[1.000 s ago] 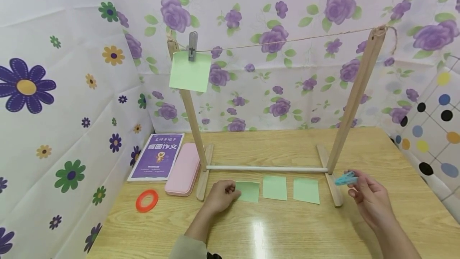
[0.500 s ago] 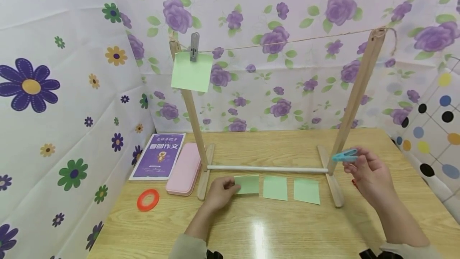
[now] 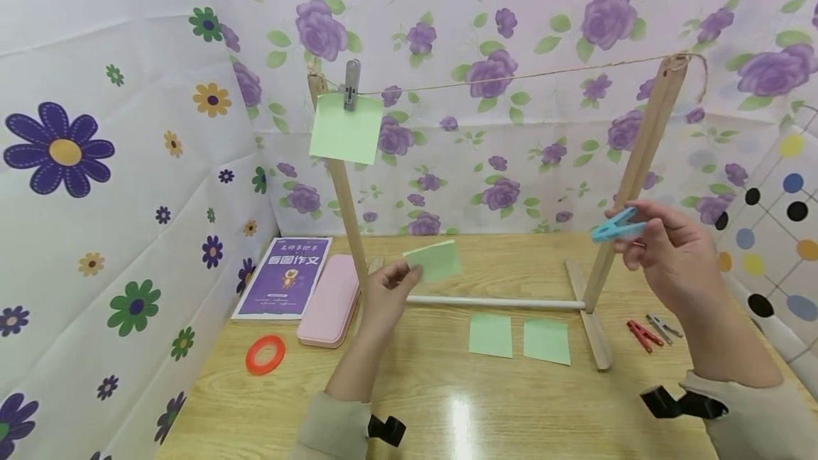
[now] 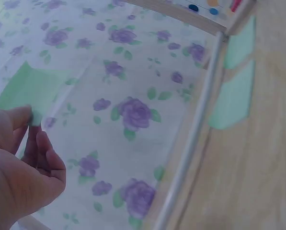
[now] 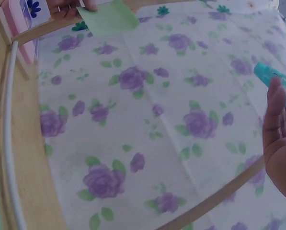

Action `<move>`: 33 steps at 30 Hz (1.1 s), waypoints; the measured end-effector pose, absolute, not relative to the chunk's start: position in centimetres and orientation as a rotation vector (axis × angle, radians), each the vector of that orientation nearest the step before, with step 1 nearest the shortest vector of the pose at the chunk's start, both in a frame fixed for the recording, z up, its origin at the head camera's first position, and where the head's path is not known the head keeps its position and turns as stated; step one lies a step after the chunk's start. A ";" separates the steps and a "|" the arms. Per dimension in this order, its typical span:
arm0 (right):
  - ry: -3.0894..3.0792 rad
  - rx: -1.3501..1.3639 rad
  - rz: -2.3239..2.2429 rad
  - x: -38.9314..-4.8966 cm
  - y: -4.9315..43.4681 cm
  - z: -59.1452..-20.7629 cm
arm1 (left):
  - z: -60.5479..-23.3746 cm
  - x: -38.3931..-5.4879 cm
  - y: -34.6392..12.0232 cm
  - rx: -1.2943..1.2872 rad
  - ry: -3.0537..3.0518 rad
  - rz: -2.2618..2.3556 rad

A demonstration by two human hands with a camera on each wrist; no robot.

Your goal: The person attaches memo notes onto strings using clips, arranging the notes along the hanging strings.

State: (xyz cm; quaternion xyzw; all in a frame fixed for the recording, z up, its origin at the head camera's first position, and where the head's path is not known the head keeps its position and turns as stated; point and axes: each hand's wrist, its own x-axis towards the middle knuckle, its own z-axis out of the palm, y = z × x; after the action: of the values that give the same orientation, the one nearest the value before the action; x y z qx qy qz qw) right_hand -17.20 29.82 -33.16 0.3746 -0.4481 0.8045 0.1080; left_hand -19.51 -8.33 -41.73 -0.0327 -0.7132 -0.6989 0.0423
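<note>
here, left hand (image 3: 386,297) pinches green note (image 3: 437,261), right hand (image 3: 680,254) blue clothespin (image 3: 608,231), wooden posts (image 3: 642,151) near, twine (image 3: 543,74) above.

At eight o'clock the left hand (image 4: 25,167) pinched a green paper sheet (image 4: 32,86), which reached up toward ten o'clock before a purple-flowered cloth (image 4: 133,112). A white rod (image 4: 189,139) slanted from half past one to six. Right of it, between two and three, two other green sheets (image 4: 234,98) lay on the worktop (image 4: 262,172).
</note>
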 end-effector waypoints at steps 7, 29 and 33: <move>-1.384 1.067 2.341 -17.7 28.0 -29.9 | -39.3 -20.5 -7.4 -0.137 -1.910 -2.329; -1.617 1.019 1.598 -20.2 21.1 -20.8 | -33.9 -22.6 -5.7 -0.339 -1.669 -2.399; -1.584 1.019 1.437 -20.8 19.4 -18.6 | -33.0 -22.8 -5.9 -0.325 -1.668 -2.346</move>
State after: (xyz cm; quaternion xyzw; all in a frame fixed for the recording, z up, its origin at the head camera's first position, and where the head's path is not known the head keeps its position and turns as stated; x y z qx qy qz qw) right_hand -20.76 19.43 -18.63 0.3986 -0.6194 0.5619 0.3765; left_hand -22.76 -5.90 -32.96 -0.1112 -0.5716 -0.8037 0.1222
